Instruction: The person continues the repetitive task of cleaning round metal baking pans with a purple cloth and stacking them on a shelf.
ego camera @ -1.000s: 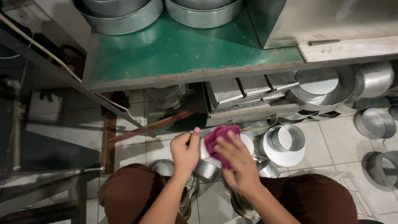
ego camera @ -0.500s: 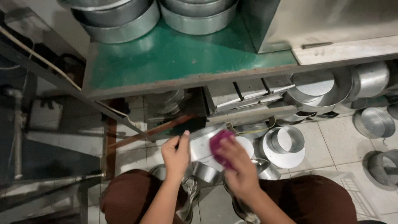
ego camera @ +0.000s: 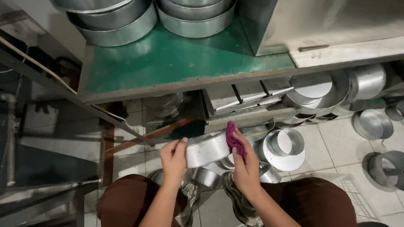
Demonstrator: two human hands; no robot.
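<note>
We see the left hand [ego camera: 174, 156] gripping the round metal pan [ego camera: 208, 149] by its rim while the right hand [ego camera: 245, 162] presses a pink cloth [ego camera: 234, 141] against its side, below the green table [ego camera: 168, 63].

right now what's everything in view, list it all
round pan: one, silver, held on its side between both hands
cloth: one, magenta, pressed on that pan's right edge
green table: one, above
large pans: several, silver, stacked on the table
metal box: one, steel, table right
loose pans: many, silver, floor and under the table
left hand: grips pan's left edge
right hand: holds cloth
</note>
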